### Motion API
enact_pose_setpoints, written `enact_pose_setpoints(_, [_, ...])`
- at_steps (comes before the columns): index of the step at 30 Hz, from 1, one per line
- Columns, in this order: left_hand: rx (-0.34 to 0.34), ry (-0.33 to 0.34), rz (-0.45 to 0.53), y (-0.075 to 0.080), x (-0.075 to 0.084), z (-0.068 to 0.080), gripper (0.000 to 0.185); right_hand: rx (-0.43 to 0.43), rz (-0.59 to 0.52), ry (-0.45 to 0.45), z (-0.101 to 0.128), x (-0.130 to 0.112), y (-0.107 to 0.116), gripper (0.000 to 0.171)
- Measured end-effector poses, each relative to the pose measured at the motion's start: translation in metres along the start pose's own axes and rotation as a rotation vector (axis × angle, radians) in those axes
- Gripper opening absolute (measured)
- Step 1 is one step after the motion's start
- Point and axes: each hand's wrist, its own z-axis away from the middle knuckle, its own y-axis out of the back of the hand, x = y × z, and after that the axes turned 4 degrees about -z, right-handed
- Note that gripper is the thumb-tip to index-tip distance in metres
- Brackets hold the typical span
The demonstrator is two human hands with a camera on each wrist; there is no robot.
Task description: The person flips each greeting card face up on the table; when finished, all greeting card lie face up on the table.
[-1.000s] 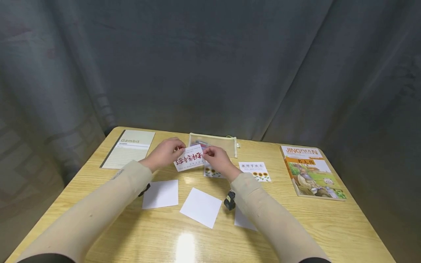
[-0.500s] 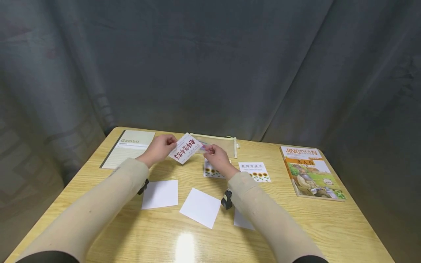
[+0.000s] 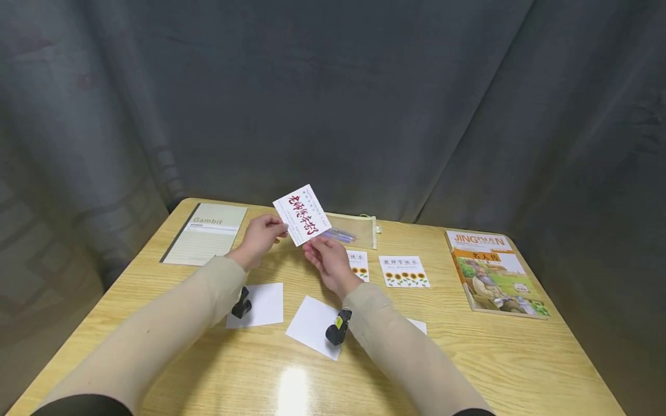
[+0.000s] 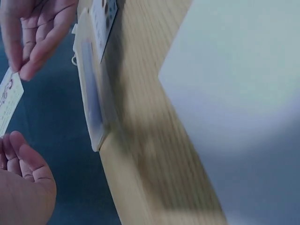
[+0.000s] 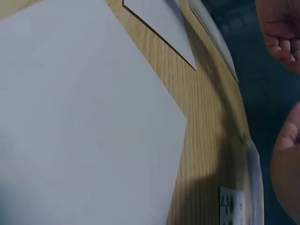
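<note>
Centre frame, above table [image 3: 520,358]: card [image 3: 302,215] raised, tilted
Left hand [image 3: 262,236]: pinching card's left edge
Right hand [image 3: 326,260]: fingertips gripping card's lower edge

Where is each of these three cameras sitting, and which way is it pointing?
Head: worn on the head, looking down over the table; shows both sleeves, the left hand and right hand holding a card.
Left wrist: low by the table edge, looking at both hands and the card's corner.
Right wrist: low over white paper; hands at the frame's edge.
Shared: both wrist views show the mesh pouch.
</note>
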Motion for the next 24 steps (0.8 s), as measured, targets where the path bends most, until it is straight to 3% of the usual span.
enact_pose_setpoints(4, [-0.019, 0.026, 0.034, -0.004, -0.003, 0.004, 0.015, 0.066, -0.007, 0.077, -0.002, -0.001, -0.001, 0.009])
enact_pose_setpoints(9, [0.043, 0.068, 0.041, -0.002, -0.007, 0.004, 0.039, 0.043, 0.209, 0.151, -0.001, -0.004, 0.007, 0.011])
enact_pose_setpoints(13, [0.066, 0.055, -0.085, 0.012, -0.012, 0.000, 0.045, -0.024, 0.382, 0.140, 0.001, -0.007, 0.012, 0.010])
enact_pose_setpoints(18, [-0.007, 0.058, -0.195, 0.020, -0.016, 0.001, 0.041, -0.013, 0.497, 0.123, 0.000, -0.006, 0.015, 0.009])
enact_pose_setpoints(24, [-0.133, 0.189, -0.266, 0.019, -0.028, 0.005, 0.049, 0.091, 0.612, 0.029, -0.003, 0.001, 0.013, 0.013])
